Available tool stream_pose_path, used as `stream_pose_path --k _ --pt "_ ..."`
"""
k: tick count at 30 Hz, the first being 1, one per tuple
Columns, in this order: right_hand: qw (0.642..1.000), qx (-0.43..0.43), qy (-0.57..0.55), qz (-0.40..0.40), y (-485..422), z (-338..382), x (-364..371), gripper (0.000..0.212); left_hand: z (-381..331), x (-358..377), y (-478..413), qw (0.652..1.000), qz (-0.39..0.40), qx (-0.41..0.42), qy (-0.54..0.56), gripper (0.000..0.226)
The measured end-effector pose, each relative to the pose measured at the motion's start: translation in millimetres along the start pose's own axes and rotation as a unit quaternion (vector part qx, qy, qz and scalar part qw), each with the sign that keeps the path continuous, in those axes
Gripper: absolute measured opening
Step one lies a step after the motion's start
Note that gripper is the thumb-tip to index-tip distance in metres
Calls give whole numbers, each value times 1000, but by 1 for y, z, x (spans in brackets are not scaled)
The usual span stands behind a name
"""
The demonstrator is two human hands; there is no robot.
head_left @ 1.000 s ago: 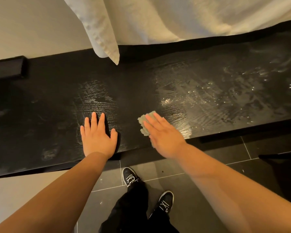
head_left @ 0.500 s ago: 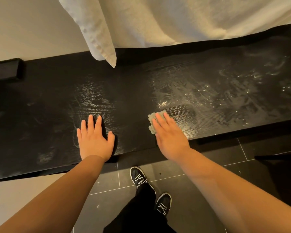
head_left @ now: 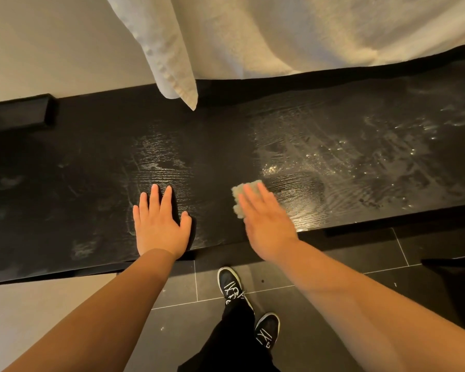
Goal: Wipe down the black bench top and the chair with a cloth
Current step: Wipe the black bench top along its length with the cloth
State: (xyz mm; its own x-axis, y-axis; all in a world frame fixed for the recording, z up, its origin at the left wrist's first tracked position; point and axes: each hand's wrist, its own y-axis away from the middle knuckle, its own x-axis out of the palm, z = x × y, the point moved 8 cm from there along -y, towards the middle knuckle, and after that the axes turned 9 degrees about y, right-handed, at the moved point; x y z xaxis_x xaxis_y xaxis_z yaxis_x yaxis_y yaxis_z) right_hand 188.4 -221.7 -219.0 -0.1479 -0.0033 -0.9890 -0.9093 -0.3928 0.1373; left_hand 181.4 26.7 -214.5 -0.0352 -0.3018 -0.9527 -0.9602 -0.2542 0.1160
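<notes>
The long black bench top (head_left: 86,162) spans the view, with wood grain and wet streaks and droplets shining across its right half. A small grey-green cloth (head_left: 239,196) lies on it near the front edge. My right hand (head_left: 266,224) presses flat on the cloth with straight fingers, covering most of it. To its left my left hand (head_left: 159,224) rests flat on the bench, fingers spread, holding nothing. No chair is identifiable in view.
White bedding (head_left: 279,33) hangs over the bench's back edge, one corner (head_left: 183,84) dangling above the top. A black block (head_left: 16,114) sits at the bench's far left. Dark floor tiles (head_left: 333,304) and my shoes (head_left: 230,284) lie below the front edge. A dark object (head_left: 457,285) stands at the right.
My right hand with the cloth slid a little to the right along the front of the bench, then slightly back. The left hand stays planted in place.
</notes>
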Motion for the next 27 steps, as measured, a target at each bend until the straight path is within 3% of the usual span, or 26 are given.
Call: stream_pose_path --k 4,10,14,19,23,27 --pt "996 -86 14 7 -12 -9 4 64 0 1 0 1000 -4 5 3 71" --pt "993 120 -6 14 2 -136 -7 61 -2 -1 -1 1000 -6 0 6 71" --pt "985 172 -13 16 6 -128 -15 63 -2 -1 0 1000 -9 0 6 71" --pt "1000 -1 -25 3 -26 -21 -9 66 0 -2 0 1000 -10 -3 9 70" --pt "998 -50 -27 0 -36 -31 -12 61 0 -1 0 1000 -9 -3 12 70" --pt "994 112 -14 0 -21 -131 -15 59 0 -2 0 1000 -12 -2 6 70"
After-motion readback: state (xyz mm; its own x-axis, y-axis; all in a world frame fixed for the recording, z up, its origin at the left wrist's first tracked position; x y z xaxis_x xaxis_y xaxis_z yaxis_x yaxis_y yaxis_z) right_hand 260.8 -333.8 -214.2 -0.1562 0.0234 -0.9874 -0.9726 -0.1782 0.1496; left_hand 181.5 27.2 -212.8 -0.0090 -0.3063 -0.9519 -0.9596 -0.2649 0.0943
